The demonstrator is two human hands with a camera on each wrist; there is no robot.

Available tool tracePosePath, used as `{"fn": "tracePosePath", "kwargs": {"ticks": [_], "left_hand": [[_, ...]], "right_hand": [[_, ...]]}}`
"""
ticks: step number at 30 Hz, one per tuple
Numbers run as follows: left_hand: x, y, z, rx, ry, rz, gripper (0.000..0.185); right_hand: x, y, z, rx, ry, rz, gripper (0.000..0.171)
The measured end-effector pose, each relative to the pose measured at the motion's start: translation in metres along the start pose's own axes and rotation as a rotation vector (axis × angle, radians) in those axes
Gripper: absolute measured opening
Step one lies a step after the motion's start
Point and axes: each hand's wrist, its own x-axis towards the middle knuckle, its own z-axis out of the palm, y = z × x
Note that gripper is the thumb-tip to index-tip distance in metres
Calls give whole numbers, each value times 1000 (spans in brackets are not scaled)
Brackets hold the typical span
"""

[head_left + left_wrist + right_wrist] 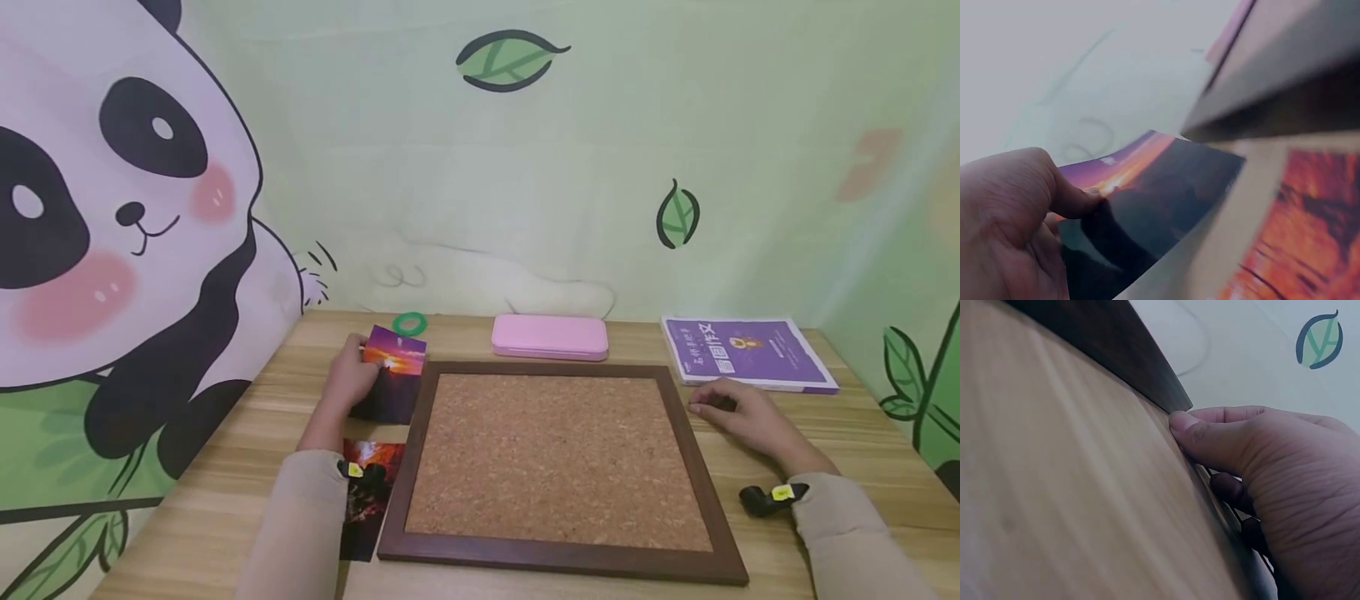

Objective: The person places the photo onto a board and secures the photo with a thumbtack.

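Observation:
My left hand (350,373) pinches the left edge of a sunset photo (395,392) with a purple and orange sky. In the left wrist view the thumb presses on the face of the print and the photo bends slightly. Below it lies a second photo (367,525) with red-orange colours, partly hidden by the left sleeve. A cork board (555,458) in a dark brown frame lies flat to the right of both photos. Loosely curled beside the frame's upper right side, my right hand (738,414) rests on the table and holds nothing; its thumb (1191,428) is near the frame's edge.
Behind the board sits a pink case (550,337), with a green tape ring (410,324) to its left. A purple book (750,354) lies at the back right, just beyond the right hand. Printed panda and leaf sheets wall the wooden table (225,483).

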Motion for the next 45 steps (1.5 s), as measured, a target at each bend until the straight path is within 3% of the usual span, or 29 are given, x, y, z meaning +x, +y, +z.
{"fn": "tracePosePath", "kwargs": {"ticks": [4,9,12,15,21,28,30,34,40,45], "left_hand": [[-2,16,-12,-87,71,41,59],[-13,44,-17,-122,78,100,77],[-23,60,-5,-146,68,136,71],[-33,73,12,-187,32,165,62],[-50,85,38,-300,-107,160,52],[-61,79,53,-303,-209,156,47],[-63,74,58,-280,-240,158,47],[-63,60,68,-186,-267,232,49],[-66,40,74,-47,-239,313,47],[-61,33,76,16,-142,373,45]], "right_hand": [[4,-3,3,-32,9,-55,9],[7,-6,6,-83,-6,-46,8],[5,-13,1,-76,-2,12,6],[10,-30,-8,-59,48,15,8],[46,-96,-9,10,71,-48,11],[98,-157,24,139,45,-123,15],[111,-168,41,194,29,-137,16],[131,-194,85,311,-45,-141,18],[143,-210,154,443,-172,-24,18],[148,-202,169,410,-151,-6,12]]}}
